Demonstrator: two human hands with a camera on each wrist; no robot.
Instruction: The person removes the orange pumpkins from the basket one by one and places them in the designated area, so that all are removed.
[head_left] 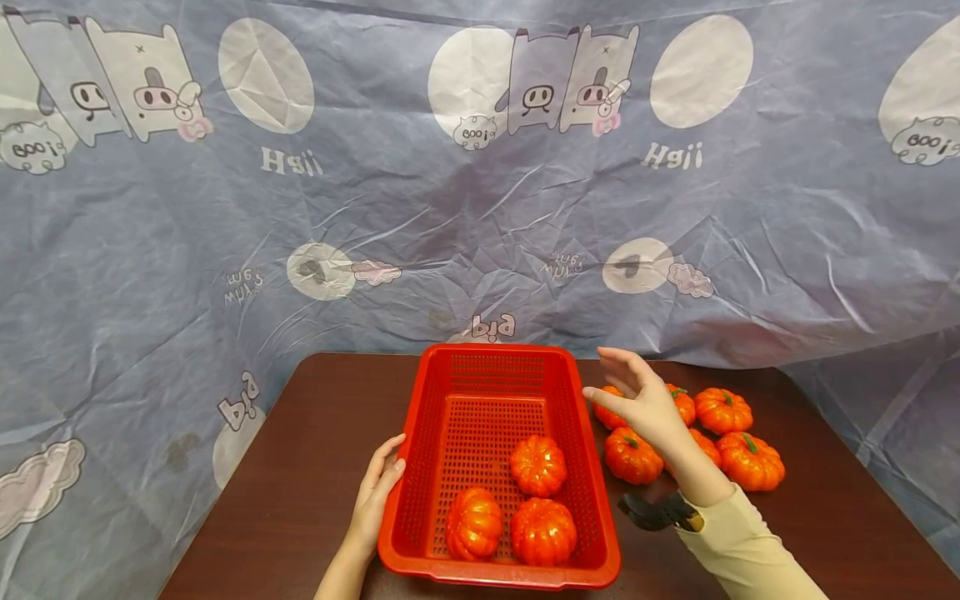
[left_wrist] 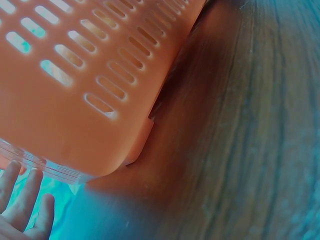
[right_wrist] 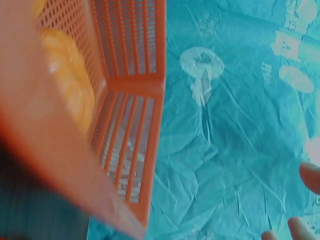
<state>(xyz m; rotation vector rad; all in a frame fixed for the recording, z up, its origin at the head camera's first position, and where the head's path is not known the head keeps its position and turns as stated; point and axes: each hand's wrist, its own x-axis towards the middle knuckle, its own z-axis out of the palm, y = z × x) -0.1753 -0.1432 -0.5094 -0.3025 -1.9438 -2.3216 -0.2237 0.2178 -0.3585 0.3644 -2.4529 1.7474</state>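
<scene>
A red plastic basket [head_left: 495,433] with slotted walls stands on the table. Three small orange pumpkins lie in its near half: a ribbed one [head_left: 474,523] at left, another [head_left: 543,532] at front right and a third [head_left: 537,466] behind it. My left hand [head_left: 372,498] rests against the basket's left side, its fingers extended at the rim; the left wrist view shows these fingers [left_wrist: 24,202] beside the basket wall. My right hand [head_left: 647,408], fingers spread and holding nothing, hovers right of the basket, partly covering a group of pumpkins [head_left: 633,456] on the table.
Several pumpkins, among them one [head_left: 751,461] at the right and one [head_left: 723,411] farther back, sit on the dark wooden table [head_left: 300,492]. A grey patterned cloth [head_left: 450,192] hangs behind the table's far edge. A black strap [head_left: 651,511] is on my right wrist.
</scene>
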